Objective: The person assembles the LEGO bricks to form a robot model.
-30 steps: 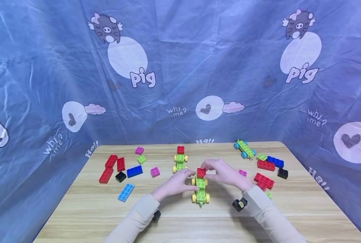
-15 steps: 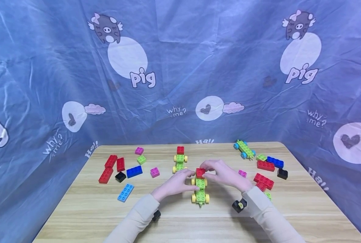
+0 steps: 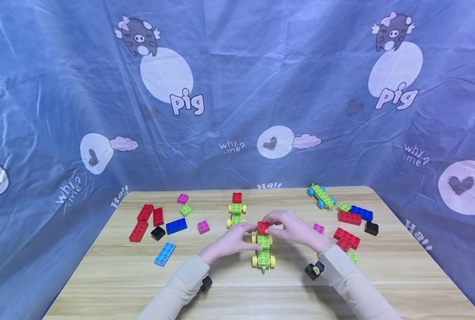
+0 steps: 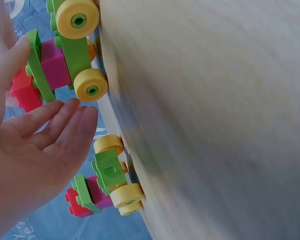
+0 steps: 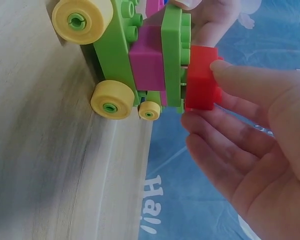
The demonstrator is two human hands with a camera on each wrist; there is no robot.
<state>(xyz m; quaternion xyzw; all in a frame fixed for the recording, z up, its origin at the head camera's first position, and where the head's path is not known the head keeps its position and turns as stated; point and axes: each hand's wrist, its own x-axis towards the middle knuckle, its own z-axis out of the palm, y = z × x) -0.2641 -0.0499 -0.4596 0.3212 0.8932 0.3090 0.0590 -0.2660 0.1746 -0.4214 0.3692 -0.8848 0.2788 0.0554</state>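
Note:
In the head view a toy brick car (image 3: 263, 258) with a light-green base and yellow wheels stands on the table between both hands. The right wrist view shows a magenta brick (image 5: 148, 62) on its base, a green brick (image 5: 171, 57) above that, and a red brick (image 5: 201, 77) at the top. My right hand (image 3: 287, 227) pinches the red brick between thumb and fingers. From the left, my left hand (image 3: 231, 242) holds the green brick, its thumb (image 4: 17, 57) at one end and fingertips at the other. The red brick's far side is hidden.
A similar car (image 3: 237, 213) stands behind the left hand. Loose bricks lie at left, including a light-blue one (image 3: 165, 254) and a dark-blue one (image 3: 176, 226). More red bricks (image 3: 349, 218) and a blue-wheeled green base (image 3: 321, 196) are at right. A patterned cloth (image 3: 237, 89) hangs behind.
Both hands keep the same hold on the car. The whole head view shifts only very slightly; no brick has visibly moved on the table.

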